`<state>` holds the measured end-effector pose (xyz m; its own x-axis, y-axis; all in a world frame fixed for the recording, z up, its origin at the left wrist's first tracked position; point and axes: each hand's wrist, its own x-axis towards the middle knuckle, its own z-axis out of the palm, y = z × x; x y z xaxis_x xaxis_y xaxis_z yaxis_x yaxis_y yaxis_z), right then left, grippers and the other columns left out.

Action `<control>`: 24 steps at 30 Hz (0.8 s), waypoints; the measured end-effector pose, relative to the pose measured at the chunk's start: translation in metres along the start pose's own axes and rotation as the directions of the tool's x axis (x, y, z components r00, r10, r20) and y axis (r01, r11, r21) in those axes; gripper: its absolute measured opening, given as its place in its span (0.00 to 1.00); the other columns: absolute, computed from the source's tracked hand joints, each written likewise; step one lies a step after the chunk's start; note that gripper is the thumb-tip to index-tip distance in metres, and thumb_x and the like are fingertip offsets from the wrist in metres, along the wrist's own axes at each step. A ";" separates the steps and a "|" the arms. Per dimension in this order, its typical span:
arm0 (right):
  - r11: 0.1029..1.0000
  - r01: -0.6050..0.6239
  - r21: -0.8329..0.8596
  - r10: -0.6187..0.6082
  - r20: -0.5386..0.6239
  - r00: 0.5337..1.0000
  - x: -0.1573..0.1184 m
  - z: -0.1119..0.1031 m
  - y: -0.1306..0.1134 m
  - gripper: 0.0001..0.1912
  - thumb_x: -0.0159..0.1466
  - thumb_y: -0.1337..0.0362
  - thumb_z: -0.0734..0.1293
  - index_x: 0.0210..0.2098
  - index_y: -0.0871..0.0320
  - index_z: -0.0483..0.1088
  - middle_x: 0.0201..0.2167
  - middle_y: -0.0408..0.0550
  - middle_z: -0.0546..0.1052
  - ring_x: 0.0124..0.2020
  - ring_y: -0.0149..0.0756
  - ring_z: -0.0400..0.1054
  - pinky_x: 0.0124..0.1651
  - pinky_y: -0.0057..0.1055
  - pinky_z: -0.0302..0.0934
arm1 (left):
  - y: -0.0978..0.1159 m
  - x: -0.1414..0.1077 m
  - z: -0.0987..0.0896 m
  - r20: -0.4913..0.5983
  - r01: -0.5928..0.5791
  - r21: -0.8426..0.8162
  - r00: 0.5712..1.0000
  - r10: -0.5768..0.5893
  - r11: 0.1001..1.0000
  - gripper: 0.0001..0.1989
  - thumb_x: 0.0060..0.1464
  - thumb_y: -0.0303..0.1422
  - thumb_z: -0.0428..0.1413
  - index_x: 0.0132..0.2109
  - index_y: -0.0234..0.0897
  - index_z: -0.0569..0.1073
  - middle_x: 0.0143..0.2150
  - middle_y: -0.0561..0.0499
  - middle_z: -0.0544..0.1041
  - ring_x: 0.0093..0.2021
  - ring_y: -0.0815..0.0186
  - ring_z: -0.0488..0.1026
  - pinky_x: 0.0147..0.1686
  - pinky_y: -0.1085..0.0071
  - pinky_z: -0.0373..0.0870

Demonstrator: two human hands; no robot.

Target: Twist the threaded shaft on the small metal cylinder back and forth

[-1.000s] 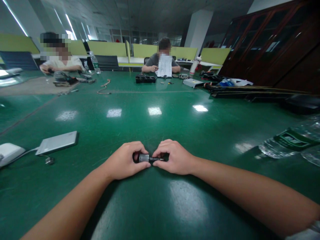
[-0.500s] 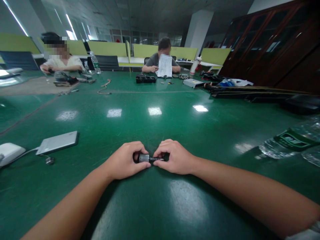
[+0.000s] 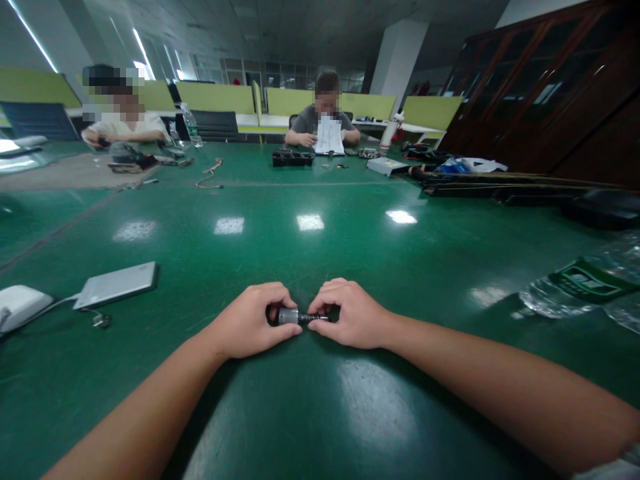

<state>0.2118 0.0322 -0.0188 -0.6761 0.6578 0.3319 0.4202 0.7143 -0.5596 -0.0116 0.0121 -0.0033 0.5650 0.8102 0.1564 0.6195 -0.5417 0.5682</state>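
Note:
A small silver metal cylinder with a dark ridged shaft (image 3: 289,316) lies sideways, low over the green table (image 3: 280,413). My left hand (image 3: 253,320) closes thumb and fingers around its cylinder end. At the other end, the thumb and fingertips of my right hand (image 3: 353,315) grip the thin shaft, whose tip shows inside the curl of the fingers. A narrow gap separates the two hands. The fingers partly cover the piece, so its exact kind cannot be made out.
On the left are a flat silver box (image 3: 117,285) with a cable and a white device (image 3: 23,308). Clear plastic bottles (image 3: 575,287) lie at right. Across the table sit two people, with a black tray (image 3: 293,159), a looped cord (image 3: 210,175) and dark long parts (image 3: 475,183).
My hands and the metal piece stay practically still. The person opposite has lowered the paper a little.

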 end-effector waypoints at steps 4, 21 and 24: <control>1.000 -0.001 0.001 0.001 0.003 1.000 0.000 0.000 0.000 0.03 0.54 0.69 0.72 0.30 0.59 0.76 0.24 0.42 0.75 0.28 0.31 0.69 0.38 0.30 0.59 | 0.000 0.001 0.000 -0.001 -0.002 0.008 1.000 0.002 1.000 0.09 0.51 0.34 0.63 0.37 0.35 0.74 0.31 0.53 0.71 0.31 0.67 0.68 0.32 0.72 0.61; 1.000 -0.024 -0.009 0.024 0.013 1.000 0.001 -0.001 0.001 0.05 0.54 0.65 0.74 0.30 0.59 0.76 0.24 0.41 0.75 0.29 0.30 0.68 0.39 0.30 0.59 | 0.000 0.002 0.000 0.001 -0.001 0.031 1.000 0.001 1.000 0.08 0.49 0.33 0.62 0.35 0.35 0.72 0.30 0.54 0.71 0.30 0.67 0.68 0.31 0.72 0.60; 0.999 -0.029 -0.019 0.029 0.007 1.000 0.000 0.000 0.001 0.05 0.54 0.66 0.74 0.30 0.59 0.76 0.24 0.41 0.75 0.29 0.30 0.68 0.39 0.30 0.59 | 0.001 0.002 -0.001 0.000 0.002 0.030 1.000 -0.002 1.000 0.09 0.50 0.34 0.63 0.35 0.35 0.72 0.30 0.54 0.70 0.30 0.67 0.67 0.31 0.72 0.60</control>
<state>0.2121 0.0326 -0.0190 -0.6678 0.6767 0.3100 0.4509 0.6992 -0.5548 -0.0109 0.0135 -0.0018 0.5638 0.8111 0.1557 0.6367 -0.5469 0.5436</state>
